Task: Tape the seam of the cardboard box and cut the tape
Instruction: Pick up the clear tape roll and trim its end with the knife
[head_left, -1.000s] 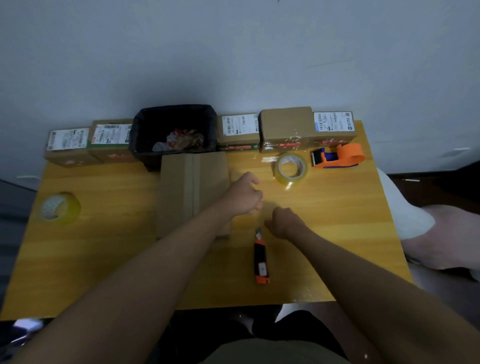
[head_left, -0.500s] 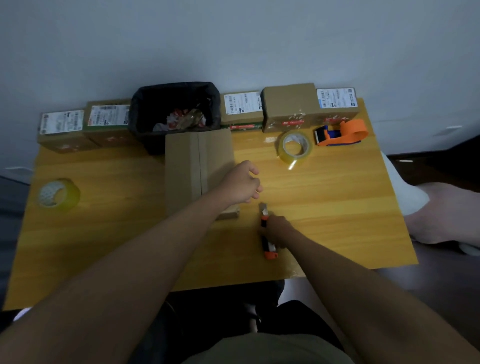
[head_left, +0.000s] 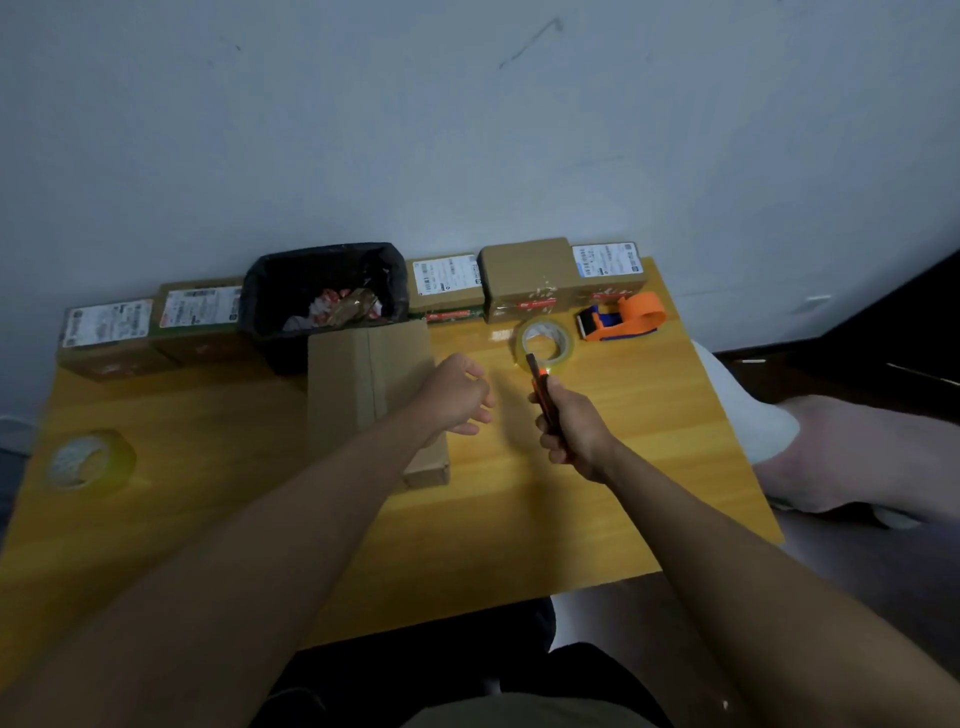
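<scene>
Since a moment ago the right hand has lifted the utility knife off the surface — grip clenched round it, blade forward, likely to cut. The left hand, loosely curled, holds nothing visible beside the cardboard box, perhaps tensioning clear tape from the tape roll.

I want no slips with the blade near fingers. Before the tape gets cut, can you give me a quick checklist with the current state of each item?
1. Utility knife firmly gripped in right hand: ok.
2. Blade pointing away from the body: ok, tip aims toward the tape roll.
3. Left hand clear of the blade: ok, a gap separates them.
4. Tape strand stretched taut to cut: cannot tell, clear tape is not visible.
5. Cardboard box seam covered with tape: cannot tell.
6. Box steady on the table: ok, lying flat.
</scene>
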